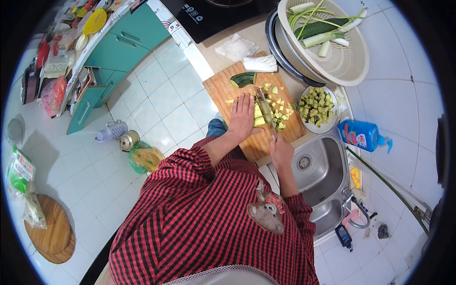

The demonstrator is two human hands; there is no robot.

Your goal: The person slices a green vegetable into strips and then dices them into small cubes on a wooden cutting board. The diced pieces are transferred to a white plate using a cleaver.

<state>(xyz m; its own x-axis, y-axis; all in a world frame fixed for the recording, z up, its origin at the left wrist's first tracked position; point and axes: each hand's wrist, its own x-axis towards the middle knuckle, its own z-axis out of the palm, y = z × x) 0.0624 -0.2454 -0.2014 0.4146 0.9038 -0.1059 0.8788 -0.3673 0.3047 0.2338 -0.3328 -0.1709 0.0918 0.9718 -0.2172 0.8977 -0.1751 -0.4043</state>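
Note:
My right hand (281,151) grips the handle of a kitchen knife (266,110), its blade standing on a wooden cutting board (217,83). Flat, with fingers together, my left hand (242,115) holds down green-skinned zucchini strips (259,115) just left of the blade; its palm hides part of them. Cut zucchini cubes (281,115) lie scattered right of the knife. A larger zucchini piece (243,79) rests near the board's far side, below a folded white cloth (260,63). Beside the board, a white plate (304,119) bears many diced pieces (316,107).
A steel sink (326,171) with a faucet (363,222) adjoins the board. Blue pump bottle (359,135) stands by the tiled wall. A white colander (359,67) holds vegetables; a black cooktop (221,21) is beyond. A thermos (112,131) and kettle (129,140) are on the floor.

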